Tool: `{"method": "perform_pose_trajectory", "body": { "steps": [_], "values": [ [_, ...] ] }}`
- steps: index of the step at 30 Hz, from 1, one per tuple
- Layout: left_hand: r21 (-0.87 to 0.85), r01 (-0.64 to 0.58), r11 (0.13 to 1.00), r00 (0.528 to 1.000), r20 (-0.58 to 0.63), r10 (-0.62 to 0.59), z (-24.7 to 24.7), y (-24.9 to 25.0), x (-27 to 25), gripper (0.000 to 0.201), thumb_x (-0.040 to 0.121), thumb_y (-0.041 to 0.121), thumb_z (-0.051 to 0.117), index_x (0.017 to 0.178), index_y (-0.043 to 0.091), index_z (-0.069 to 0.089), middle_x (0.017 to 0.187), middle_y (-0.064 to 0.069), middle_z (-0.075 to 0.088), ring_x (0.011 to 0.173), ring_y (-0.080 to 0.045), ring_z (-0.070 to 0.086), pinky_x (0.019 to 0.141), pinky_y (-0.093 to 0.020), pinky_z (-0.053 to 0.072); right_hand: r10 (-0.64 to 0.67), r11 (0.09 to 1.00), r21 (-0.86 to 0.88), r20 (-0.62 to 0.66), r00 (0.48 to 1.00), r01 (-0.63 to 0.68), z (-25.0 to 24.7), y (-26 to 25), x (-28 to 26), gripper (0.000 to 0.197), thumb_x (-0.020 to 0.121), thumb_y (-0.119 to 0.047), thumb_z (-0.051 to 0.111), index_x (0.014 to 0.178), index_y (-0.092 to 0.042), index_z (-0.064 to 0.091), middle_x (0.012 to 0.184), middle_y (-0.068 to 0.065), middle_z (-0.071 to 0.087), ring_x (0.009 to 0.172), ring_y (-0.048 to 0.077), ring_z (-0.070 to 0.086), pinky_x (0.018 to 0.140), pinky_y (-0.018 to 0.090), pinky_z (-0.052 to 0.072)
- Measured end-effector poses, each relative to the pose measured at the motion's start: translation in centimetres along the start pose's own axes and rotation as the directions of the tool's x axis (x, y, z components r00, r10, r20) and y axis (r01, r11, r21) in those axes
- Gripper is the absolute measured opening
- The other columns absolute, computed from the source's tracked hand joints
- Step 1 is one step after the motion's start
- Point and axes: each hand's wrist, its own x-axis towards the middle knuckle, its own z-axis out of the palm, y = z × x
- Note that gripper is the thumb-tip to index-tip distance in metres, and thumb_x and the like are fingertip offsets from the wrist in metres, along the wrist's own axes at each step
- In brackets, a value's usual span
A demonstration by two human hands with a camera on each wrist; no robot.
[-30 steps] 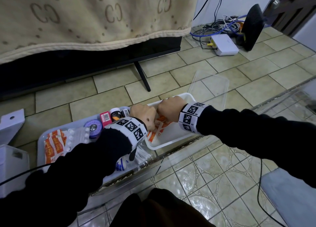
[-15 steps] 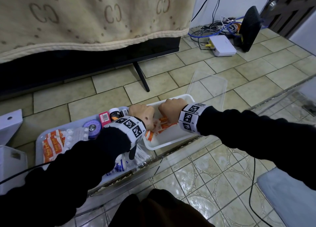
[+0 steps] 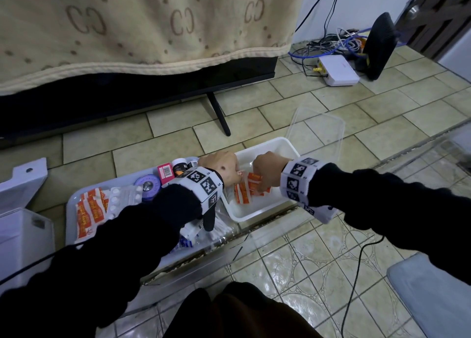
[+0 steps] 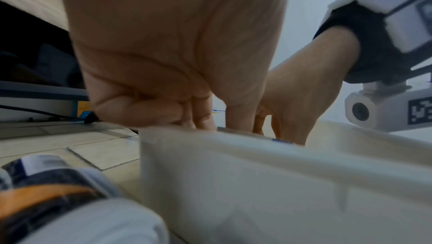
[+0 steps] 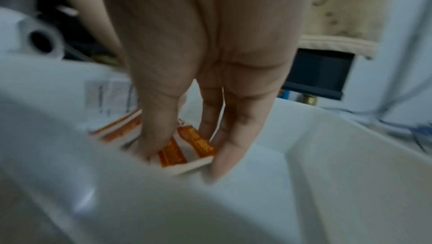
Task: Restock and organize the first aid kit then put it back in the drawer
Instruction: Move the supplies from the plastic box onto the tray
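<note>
A white open container [image 3: 255, 216] sits on the tiled floor with a stack of orange-and-white packets [image 3: 244, 194] inside. My left hand [image 3: 221, 169] reaches in over the left wall with curled fingers on the packets; in the left wrist view its fingertips [image 4: 205, 118] dip behind the container wall [image 4: 257, 183]. My right hand [image 3: 267, 172] reaches in from the right. In the right wrist view its thumb and fingers pinch the packets [image 5: 187, 148] from both sides against the container floor [image 5: 327, 155].
A grey tray [image 3: 70, 202] on the left holds more orange packets [image 3: 88, 211], a blister pack [image 3: 123, 197], a purple tape roll [image 3: 147, 187], a red box [image 3: 165, 172] and small bottles [image 3: 179, 165]. A clear lid [image 3: 318, 126] lies beyond the container. A TV stand leg [image 3: 219, 113] stands behind.
My hands, pressed together over the container before, have drawn slightly apart, and more of the orange packets shows between them.
</note>
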Motion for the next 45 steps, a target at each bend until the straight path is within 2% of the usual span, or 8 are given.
{"method": "perform_pose_trajectory", "body": {
  "steps": [5,12,18,23,27,32,37,45],
  "values": [
    [-0.005,-0.002,1.0,0.999,-0.032,0.002,0.0,0.0,-0.4,0.02,0.086,0.038,0.058,0.091,0.021,0.068,0.092,0.0,0.067,0.084,-0.023,0.061,0.068,-0.029,0.041,0.051,0.999,-0.004,-0.047,0.998,-0.051,0.7,-0.9,0.0,0.046,0.076,-0.027,0.075,0.111,-0.002,0.06,0.111,0.012,0.063,0.1,0.026,0.061,0.072,0.027,0.042],
    [-0.114,-0.021,0.993,0.999,-0.046,0.016,-0.3,-0.2,-0.7,0.016,0.084,0.03,0.067,0.089,0.015,0.068,0.093,-0.005,0.067,0.084,-0.023,0.064,0.071,-0.032,0.052,0.126,0.991,0.045,-0.009,0.992,-0.126,0.8,-0.6,0.2,0.039,0.086,-0.028,0.064,0.118,-0.006,0.061,0.112,0.007,0.064,0.091,0.017,0.057,0.078,0.023,0.044],
    [-0.22,-0.023,0.975,0.997,-0.083,0.005,-0.8,-0.3,-1.3,0.016,0.083,0.022,0.069,0.088,0.006,0.071,0.08,-0.006,0.063,0.061,-0.015,0.058,0.053,-0.026,0.048,0.152,0.983,0.105,-0.026,0.988,-0.149,0.7,0.1,-0.1,0.041,0.078,-0.026,0.072,0.113,-0.005,0.062,0.108,0.009,0.064,0.09,0.02,0.056,0.08,0.027,0.047],
    [-0.349,0.008,0.937,0.998,-0.049,-0.027,-1.2,-0.3,-1.4,0.016,0.082,0.018,0.07,0.084,0.002,0.071,0.073,-0.011,0.07,0.068,-0.019,0.069,0.071,-0.035,0.059,0.174,0.976,0.14,-0.018,0.985,-0.169,-0.3,1.1,-0.7,0.021,0.085,-0.027,0.064,0.076,-0.01,0.055,0.072,0.002,0.051,0.079,0.019,0.049,0.051,0.017,0.034],
    [-0.438,0.066,0.897,0.995,-0.04,-0.093,-1.0,-0.3,-1.6,0.016,0.081,0.016,0.069,0.083,0.001,0.072,0.074,-0.011,0.073,0.059,-0.012,0.066,0.071,-0.03,0.059,0.181,0.934,0.322,-0.047,0.982,-0.156,-1.2,2.3,-1.4,0.025,0.085,-0.026,0.064,0.095,-0.003,0.064,0.084,0.007,0.06,0.074,0.018,0.056,0.056,0.017,0.042],
    [-0.683,0.13,0.719,0.983,-0.007,-0.184,-1.5,-0.5,-2.2,0.013,0.08,0.016,0.071,0.074,0.005,0.067,0.072,-0.011,0.071,0.046,-0.006,0.064,0.054,-0.018,0.056,0.192,0.668,0.741,-0.081,0.978,-0.07,-1.6,3.5,-2.8,0.016,0.081,-0.02,0.071,0.084,-0.006,0.064,0.073,0.004,0.064,0.06,0.01,0.059,0.059,0.016,0.053],
    [-0.858,0.074,0.508,0.965,-0.066,-0.252,-2.5,-1.1,-3.1,0.012,0.082,0.013,0.07,0.076,0.004,0.064,0.065,-0.008,0.066,0.047,-0.002,0.064,0.05,-0.014,0.054,0.107,0.117,0.988,-0.114,0.988,0.101,-1.2,4.0,-5.5,0.02,0.084,-0.014,0.064,0.1,-0.001,0.065,0.088,0.006,0.068,0.086,0.018,0.061,0.082,0.026,0.051],
    [-0.996,0.011,0.085,0.963,-0.013,-0.27,-3.6,-1.7,-5.2,0.015,0.086,0.004,0.063,0.073,0.0,0.056,0.076,-0.016,0.064,0.047,-0.005,0.064,0.053,-0.013,0.054,0.003,0.086,0.941,-0.329,0.944,0.328,0.6,0.1,-5.9,0.013,0.078,0.003,0.065,0.08,-0.01,0.069,0.073,-0.002,0.073,0.072,0.009,0.068,0.076,0.021,0.057]
  ]
}}
